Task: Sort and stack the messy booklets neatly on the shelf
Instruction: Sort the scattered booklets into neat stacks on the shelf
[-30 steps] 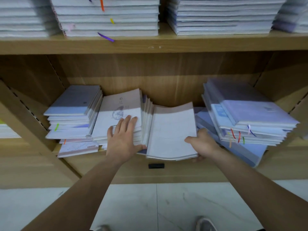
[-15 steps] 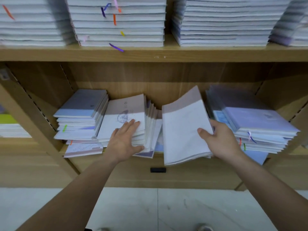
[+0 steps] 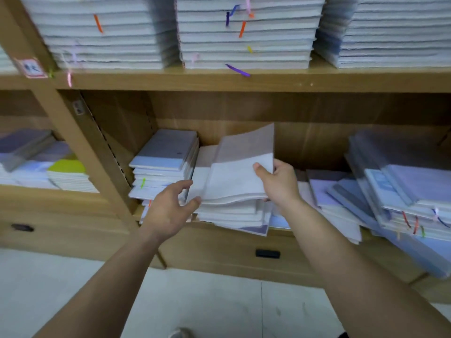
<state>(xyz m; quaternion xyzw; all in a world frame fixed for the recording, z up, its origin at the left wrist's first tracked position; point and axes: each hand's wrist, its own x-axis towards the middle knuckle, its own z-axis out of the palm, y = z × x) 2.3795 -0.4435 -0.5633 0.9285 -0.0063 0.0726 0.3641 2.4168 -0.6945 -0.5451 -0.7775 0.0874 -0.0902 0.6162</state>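
Since half a sec ago the booklet has swung left, out of the gap and over the middle pile, and the left hand has come off that pile's cover. Biggest first: wooden shelf, all the action in its lower bay. Right heap slumped & fanned, hanging past the front edge. Left stack fairly tidy. Middle pile sits btwn them, lower copies skewed, purple corner poking out front. Booklet rides just above it, tilted, far edge curling up. Right hand pinches its right edge, thumb on top, fingers under. Left hand loose, fingers apart, holding nothing, thumb by the pile's front-left corner. Doing it well, I reckon: lower it flat, left hand steadies the free edge, square front & sides w/ the copies below before letting go.
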